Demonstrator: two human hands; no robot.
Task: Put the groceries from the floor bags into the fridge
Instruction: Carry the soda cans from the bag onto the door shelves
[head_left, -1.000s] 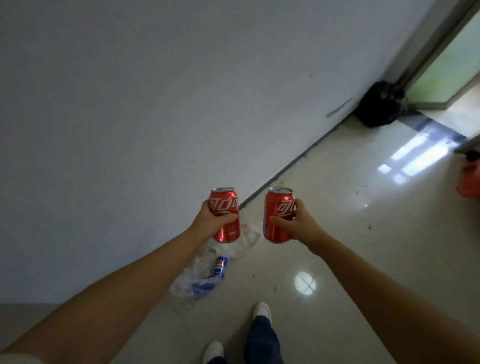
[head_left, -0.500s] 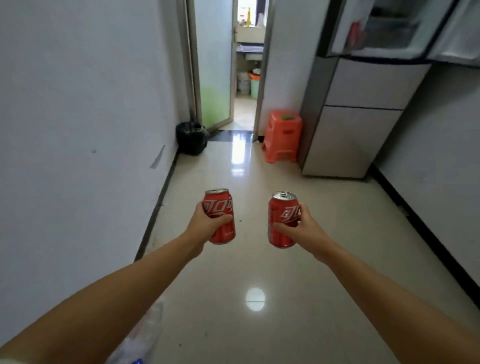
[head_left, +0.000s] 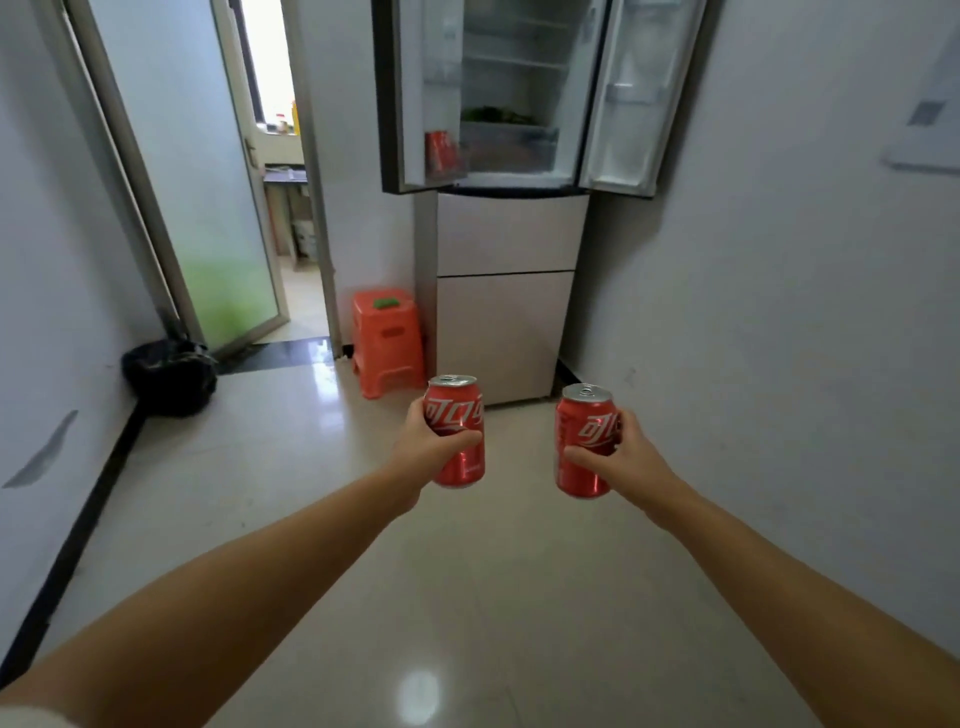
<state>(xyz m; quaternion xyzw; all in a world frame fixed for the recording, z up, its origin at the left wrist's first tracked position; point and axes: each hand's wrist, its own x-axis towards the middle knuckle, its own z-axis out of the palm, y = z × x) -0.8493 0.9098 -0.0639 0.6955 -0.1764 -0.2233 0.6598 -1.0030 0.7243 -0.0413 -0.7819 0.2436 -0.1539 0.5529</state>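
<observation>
My left hand (head_left: 423, 449) grips a red cola can (head_left: 458, 415) upright in front of me. My right hand (head_left: 621, 460) holds a second red cola can (head_left: 584, 441), also upright, a little to the right. Straight ahead stands the fridge (head_left: 511, 234) with both upper doors swung open. A red can (head_left: 439, 150) sits in the left door's bottom shelf. Green vegetables (head_left: 493, 114) lie on a shelf inside, above a clear drawer. The floor bags are out of view.
An orange plastic stool (head_left: 387, 340) stands left of the fridge. A black bin bag (head_left: 169, 374) sits by the left wall near a frosted glass door (head_left: 208, 171) that opens into another room. White walls close in both sides of the tiled corridor.
The view has swung from the left wall and the floor bag to face the fridge, which is now nearer. Both hands still hold their cans out in front.
</observation>
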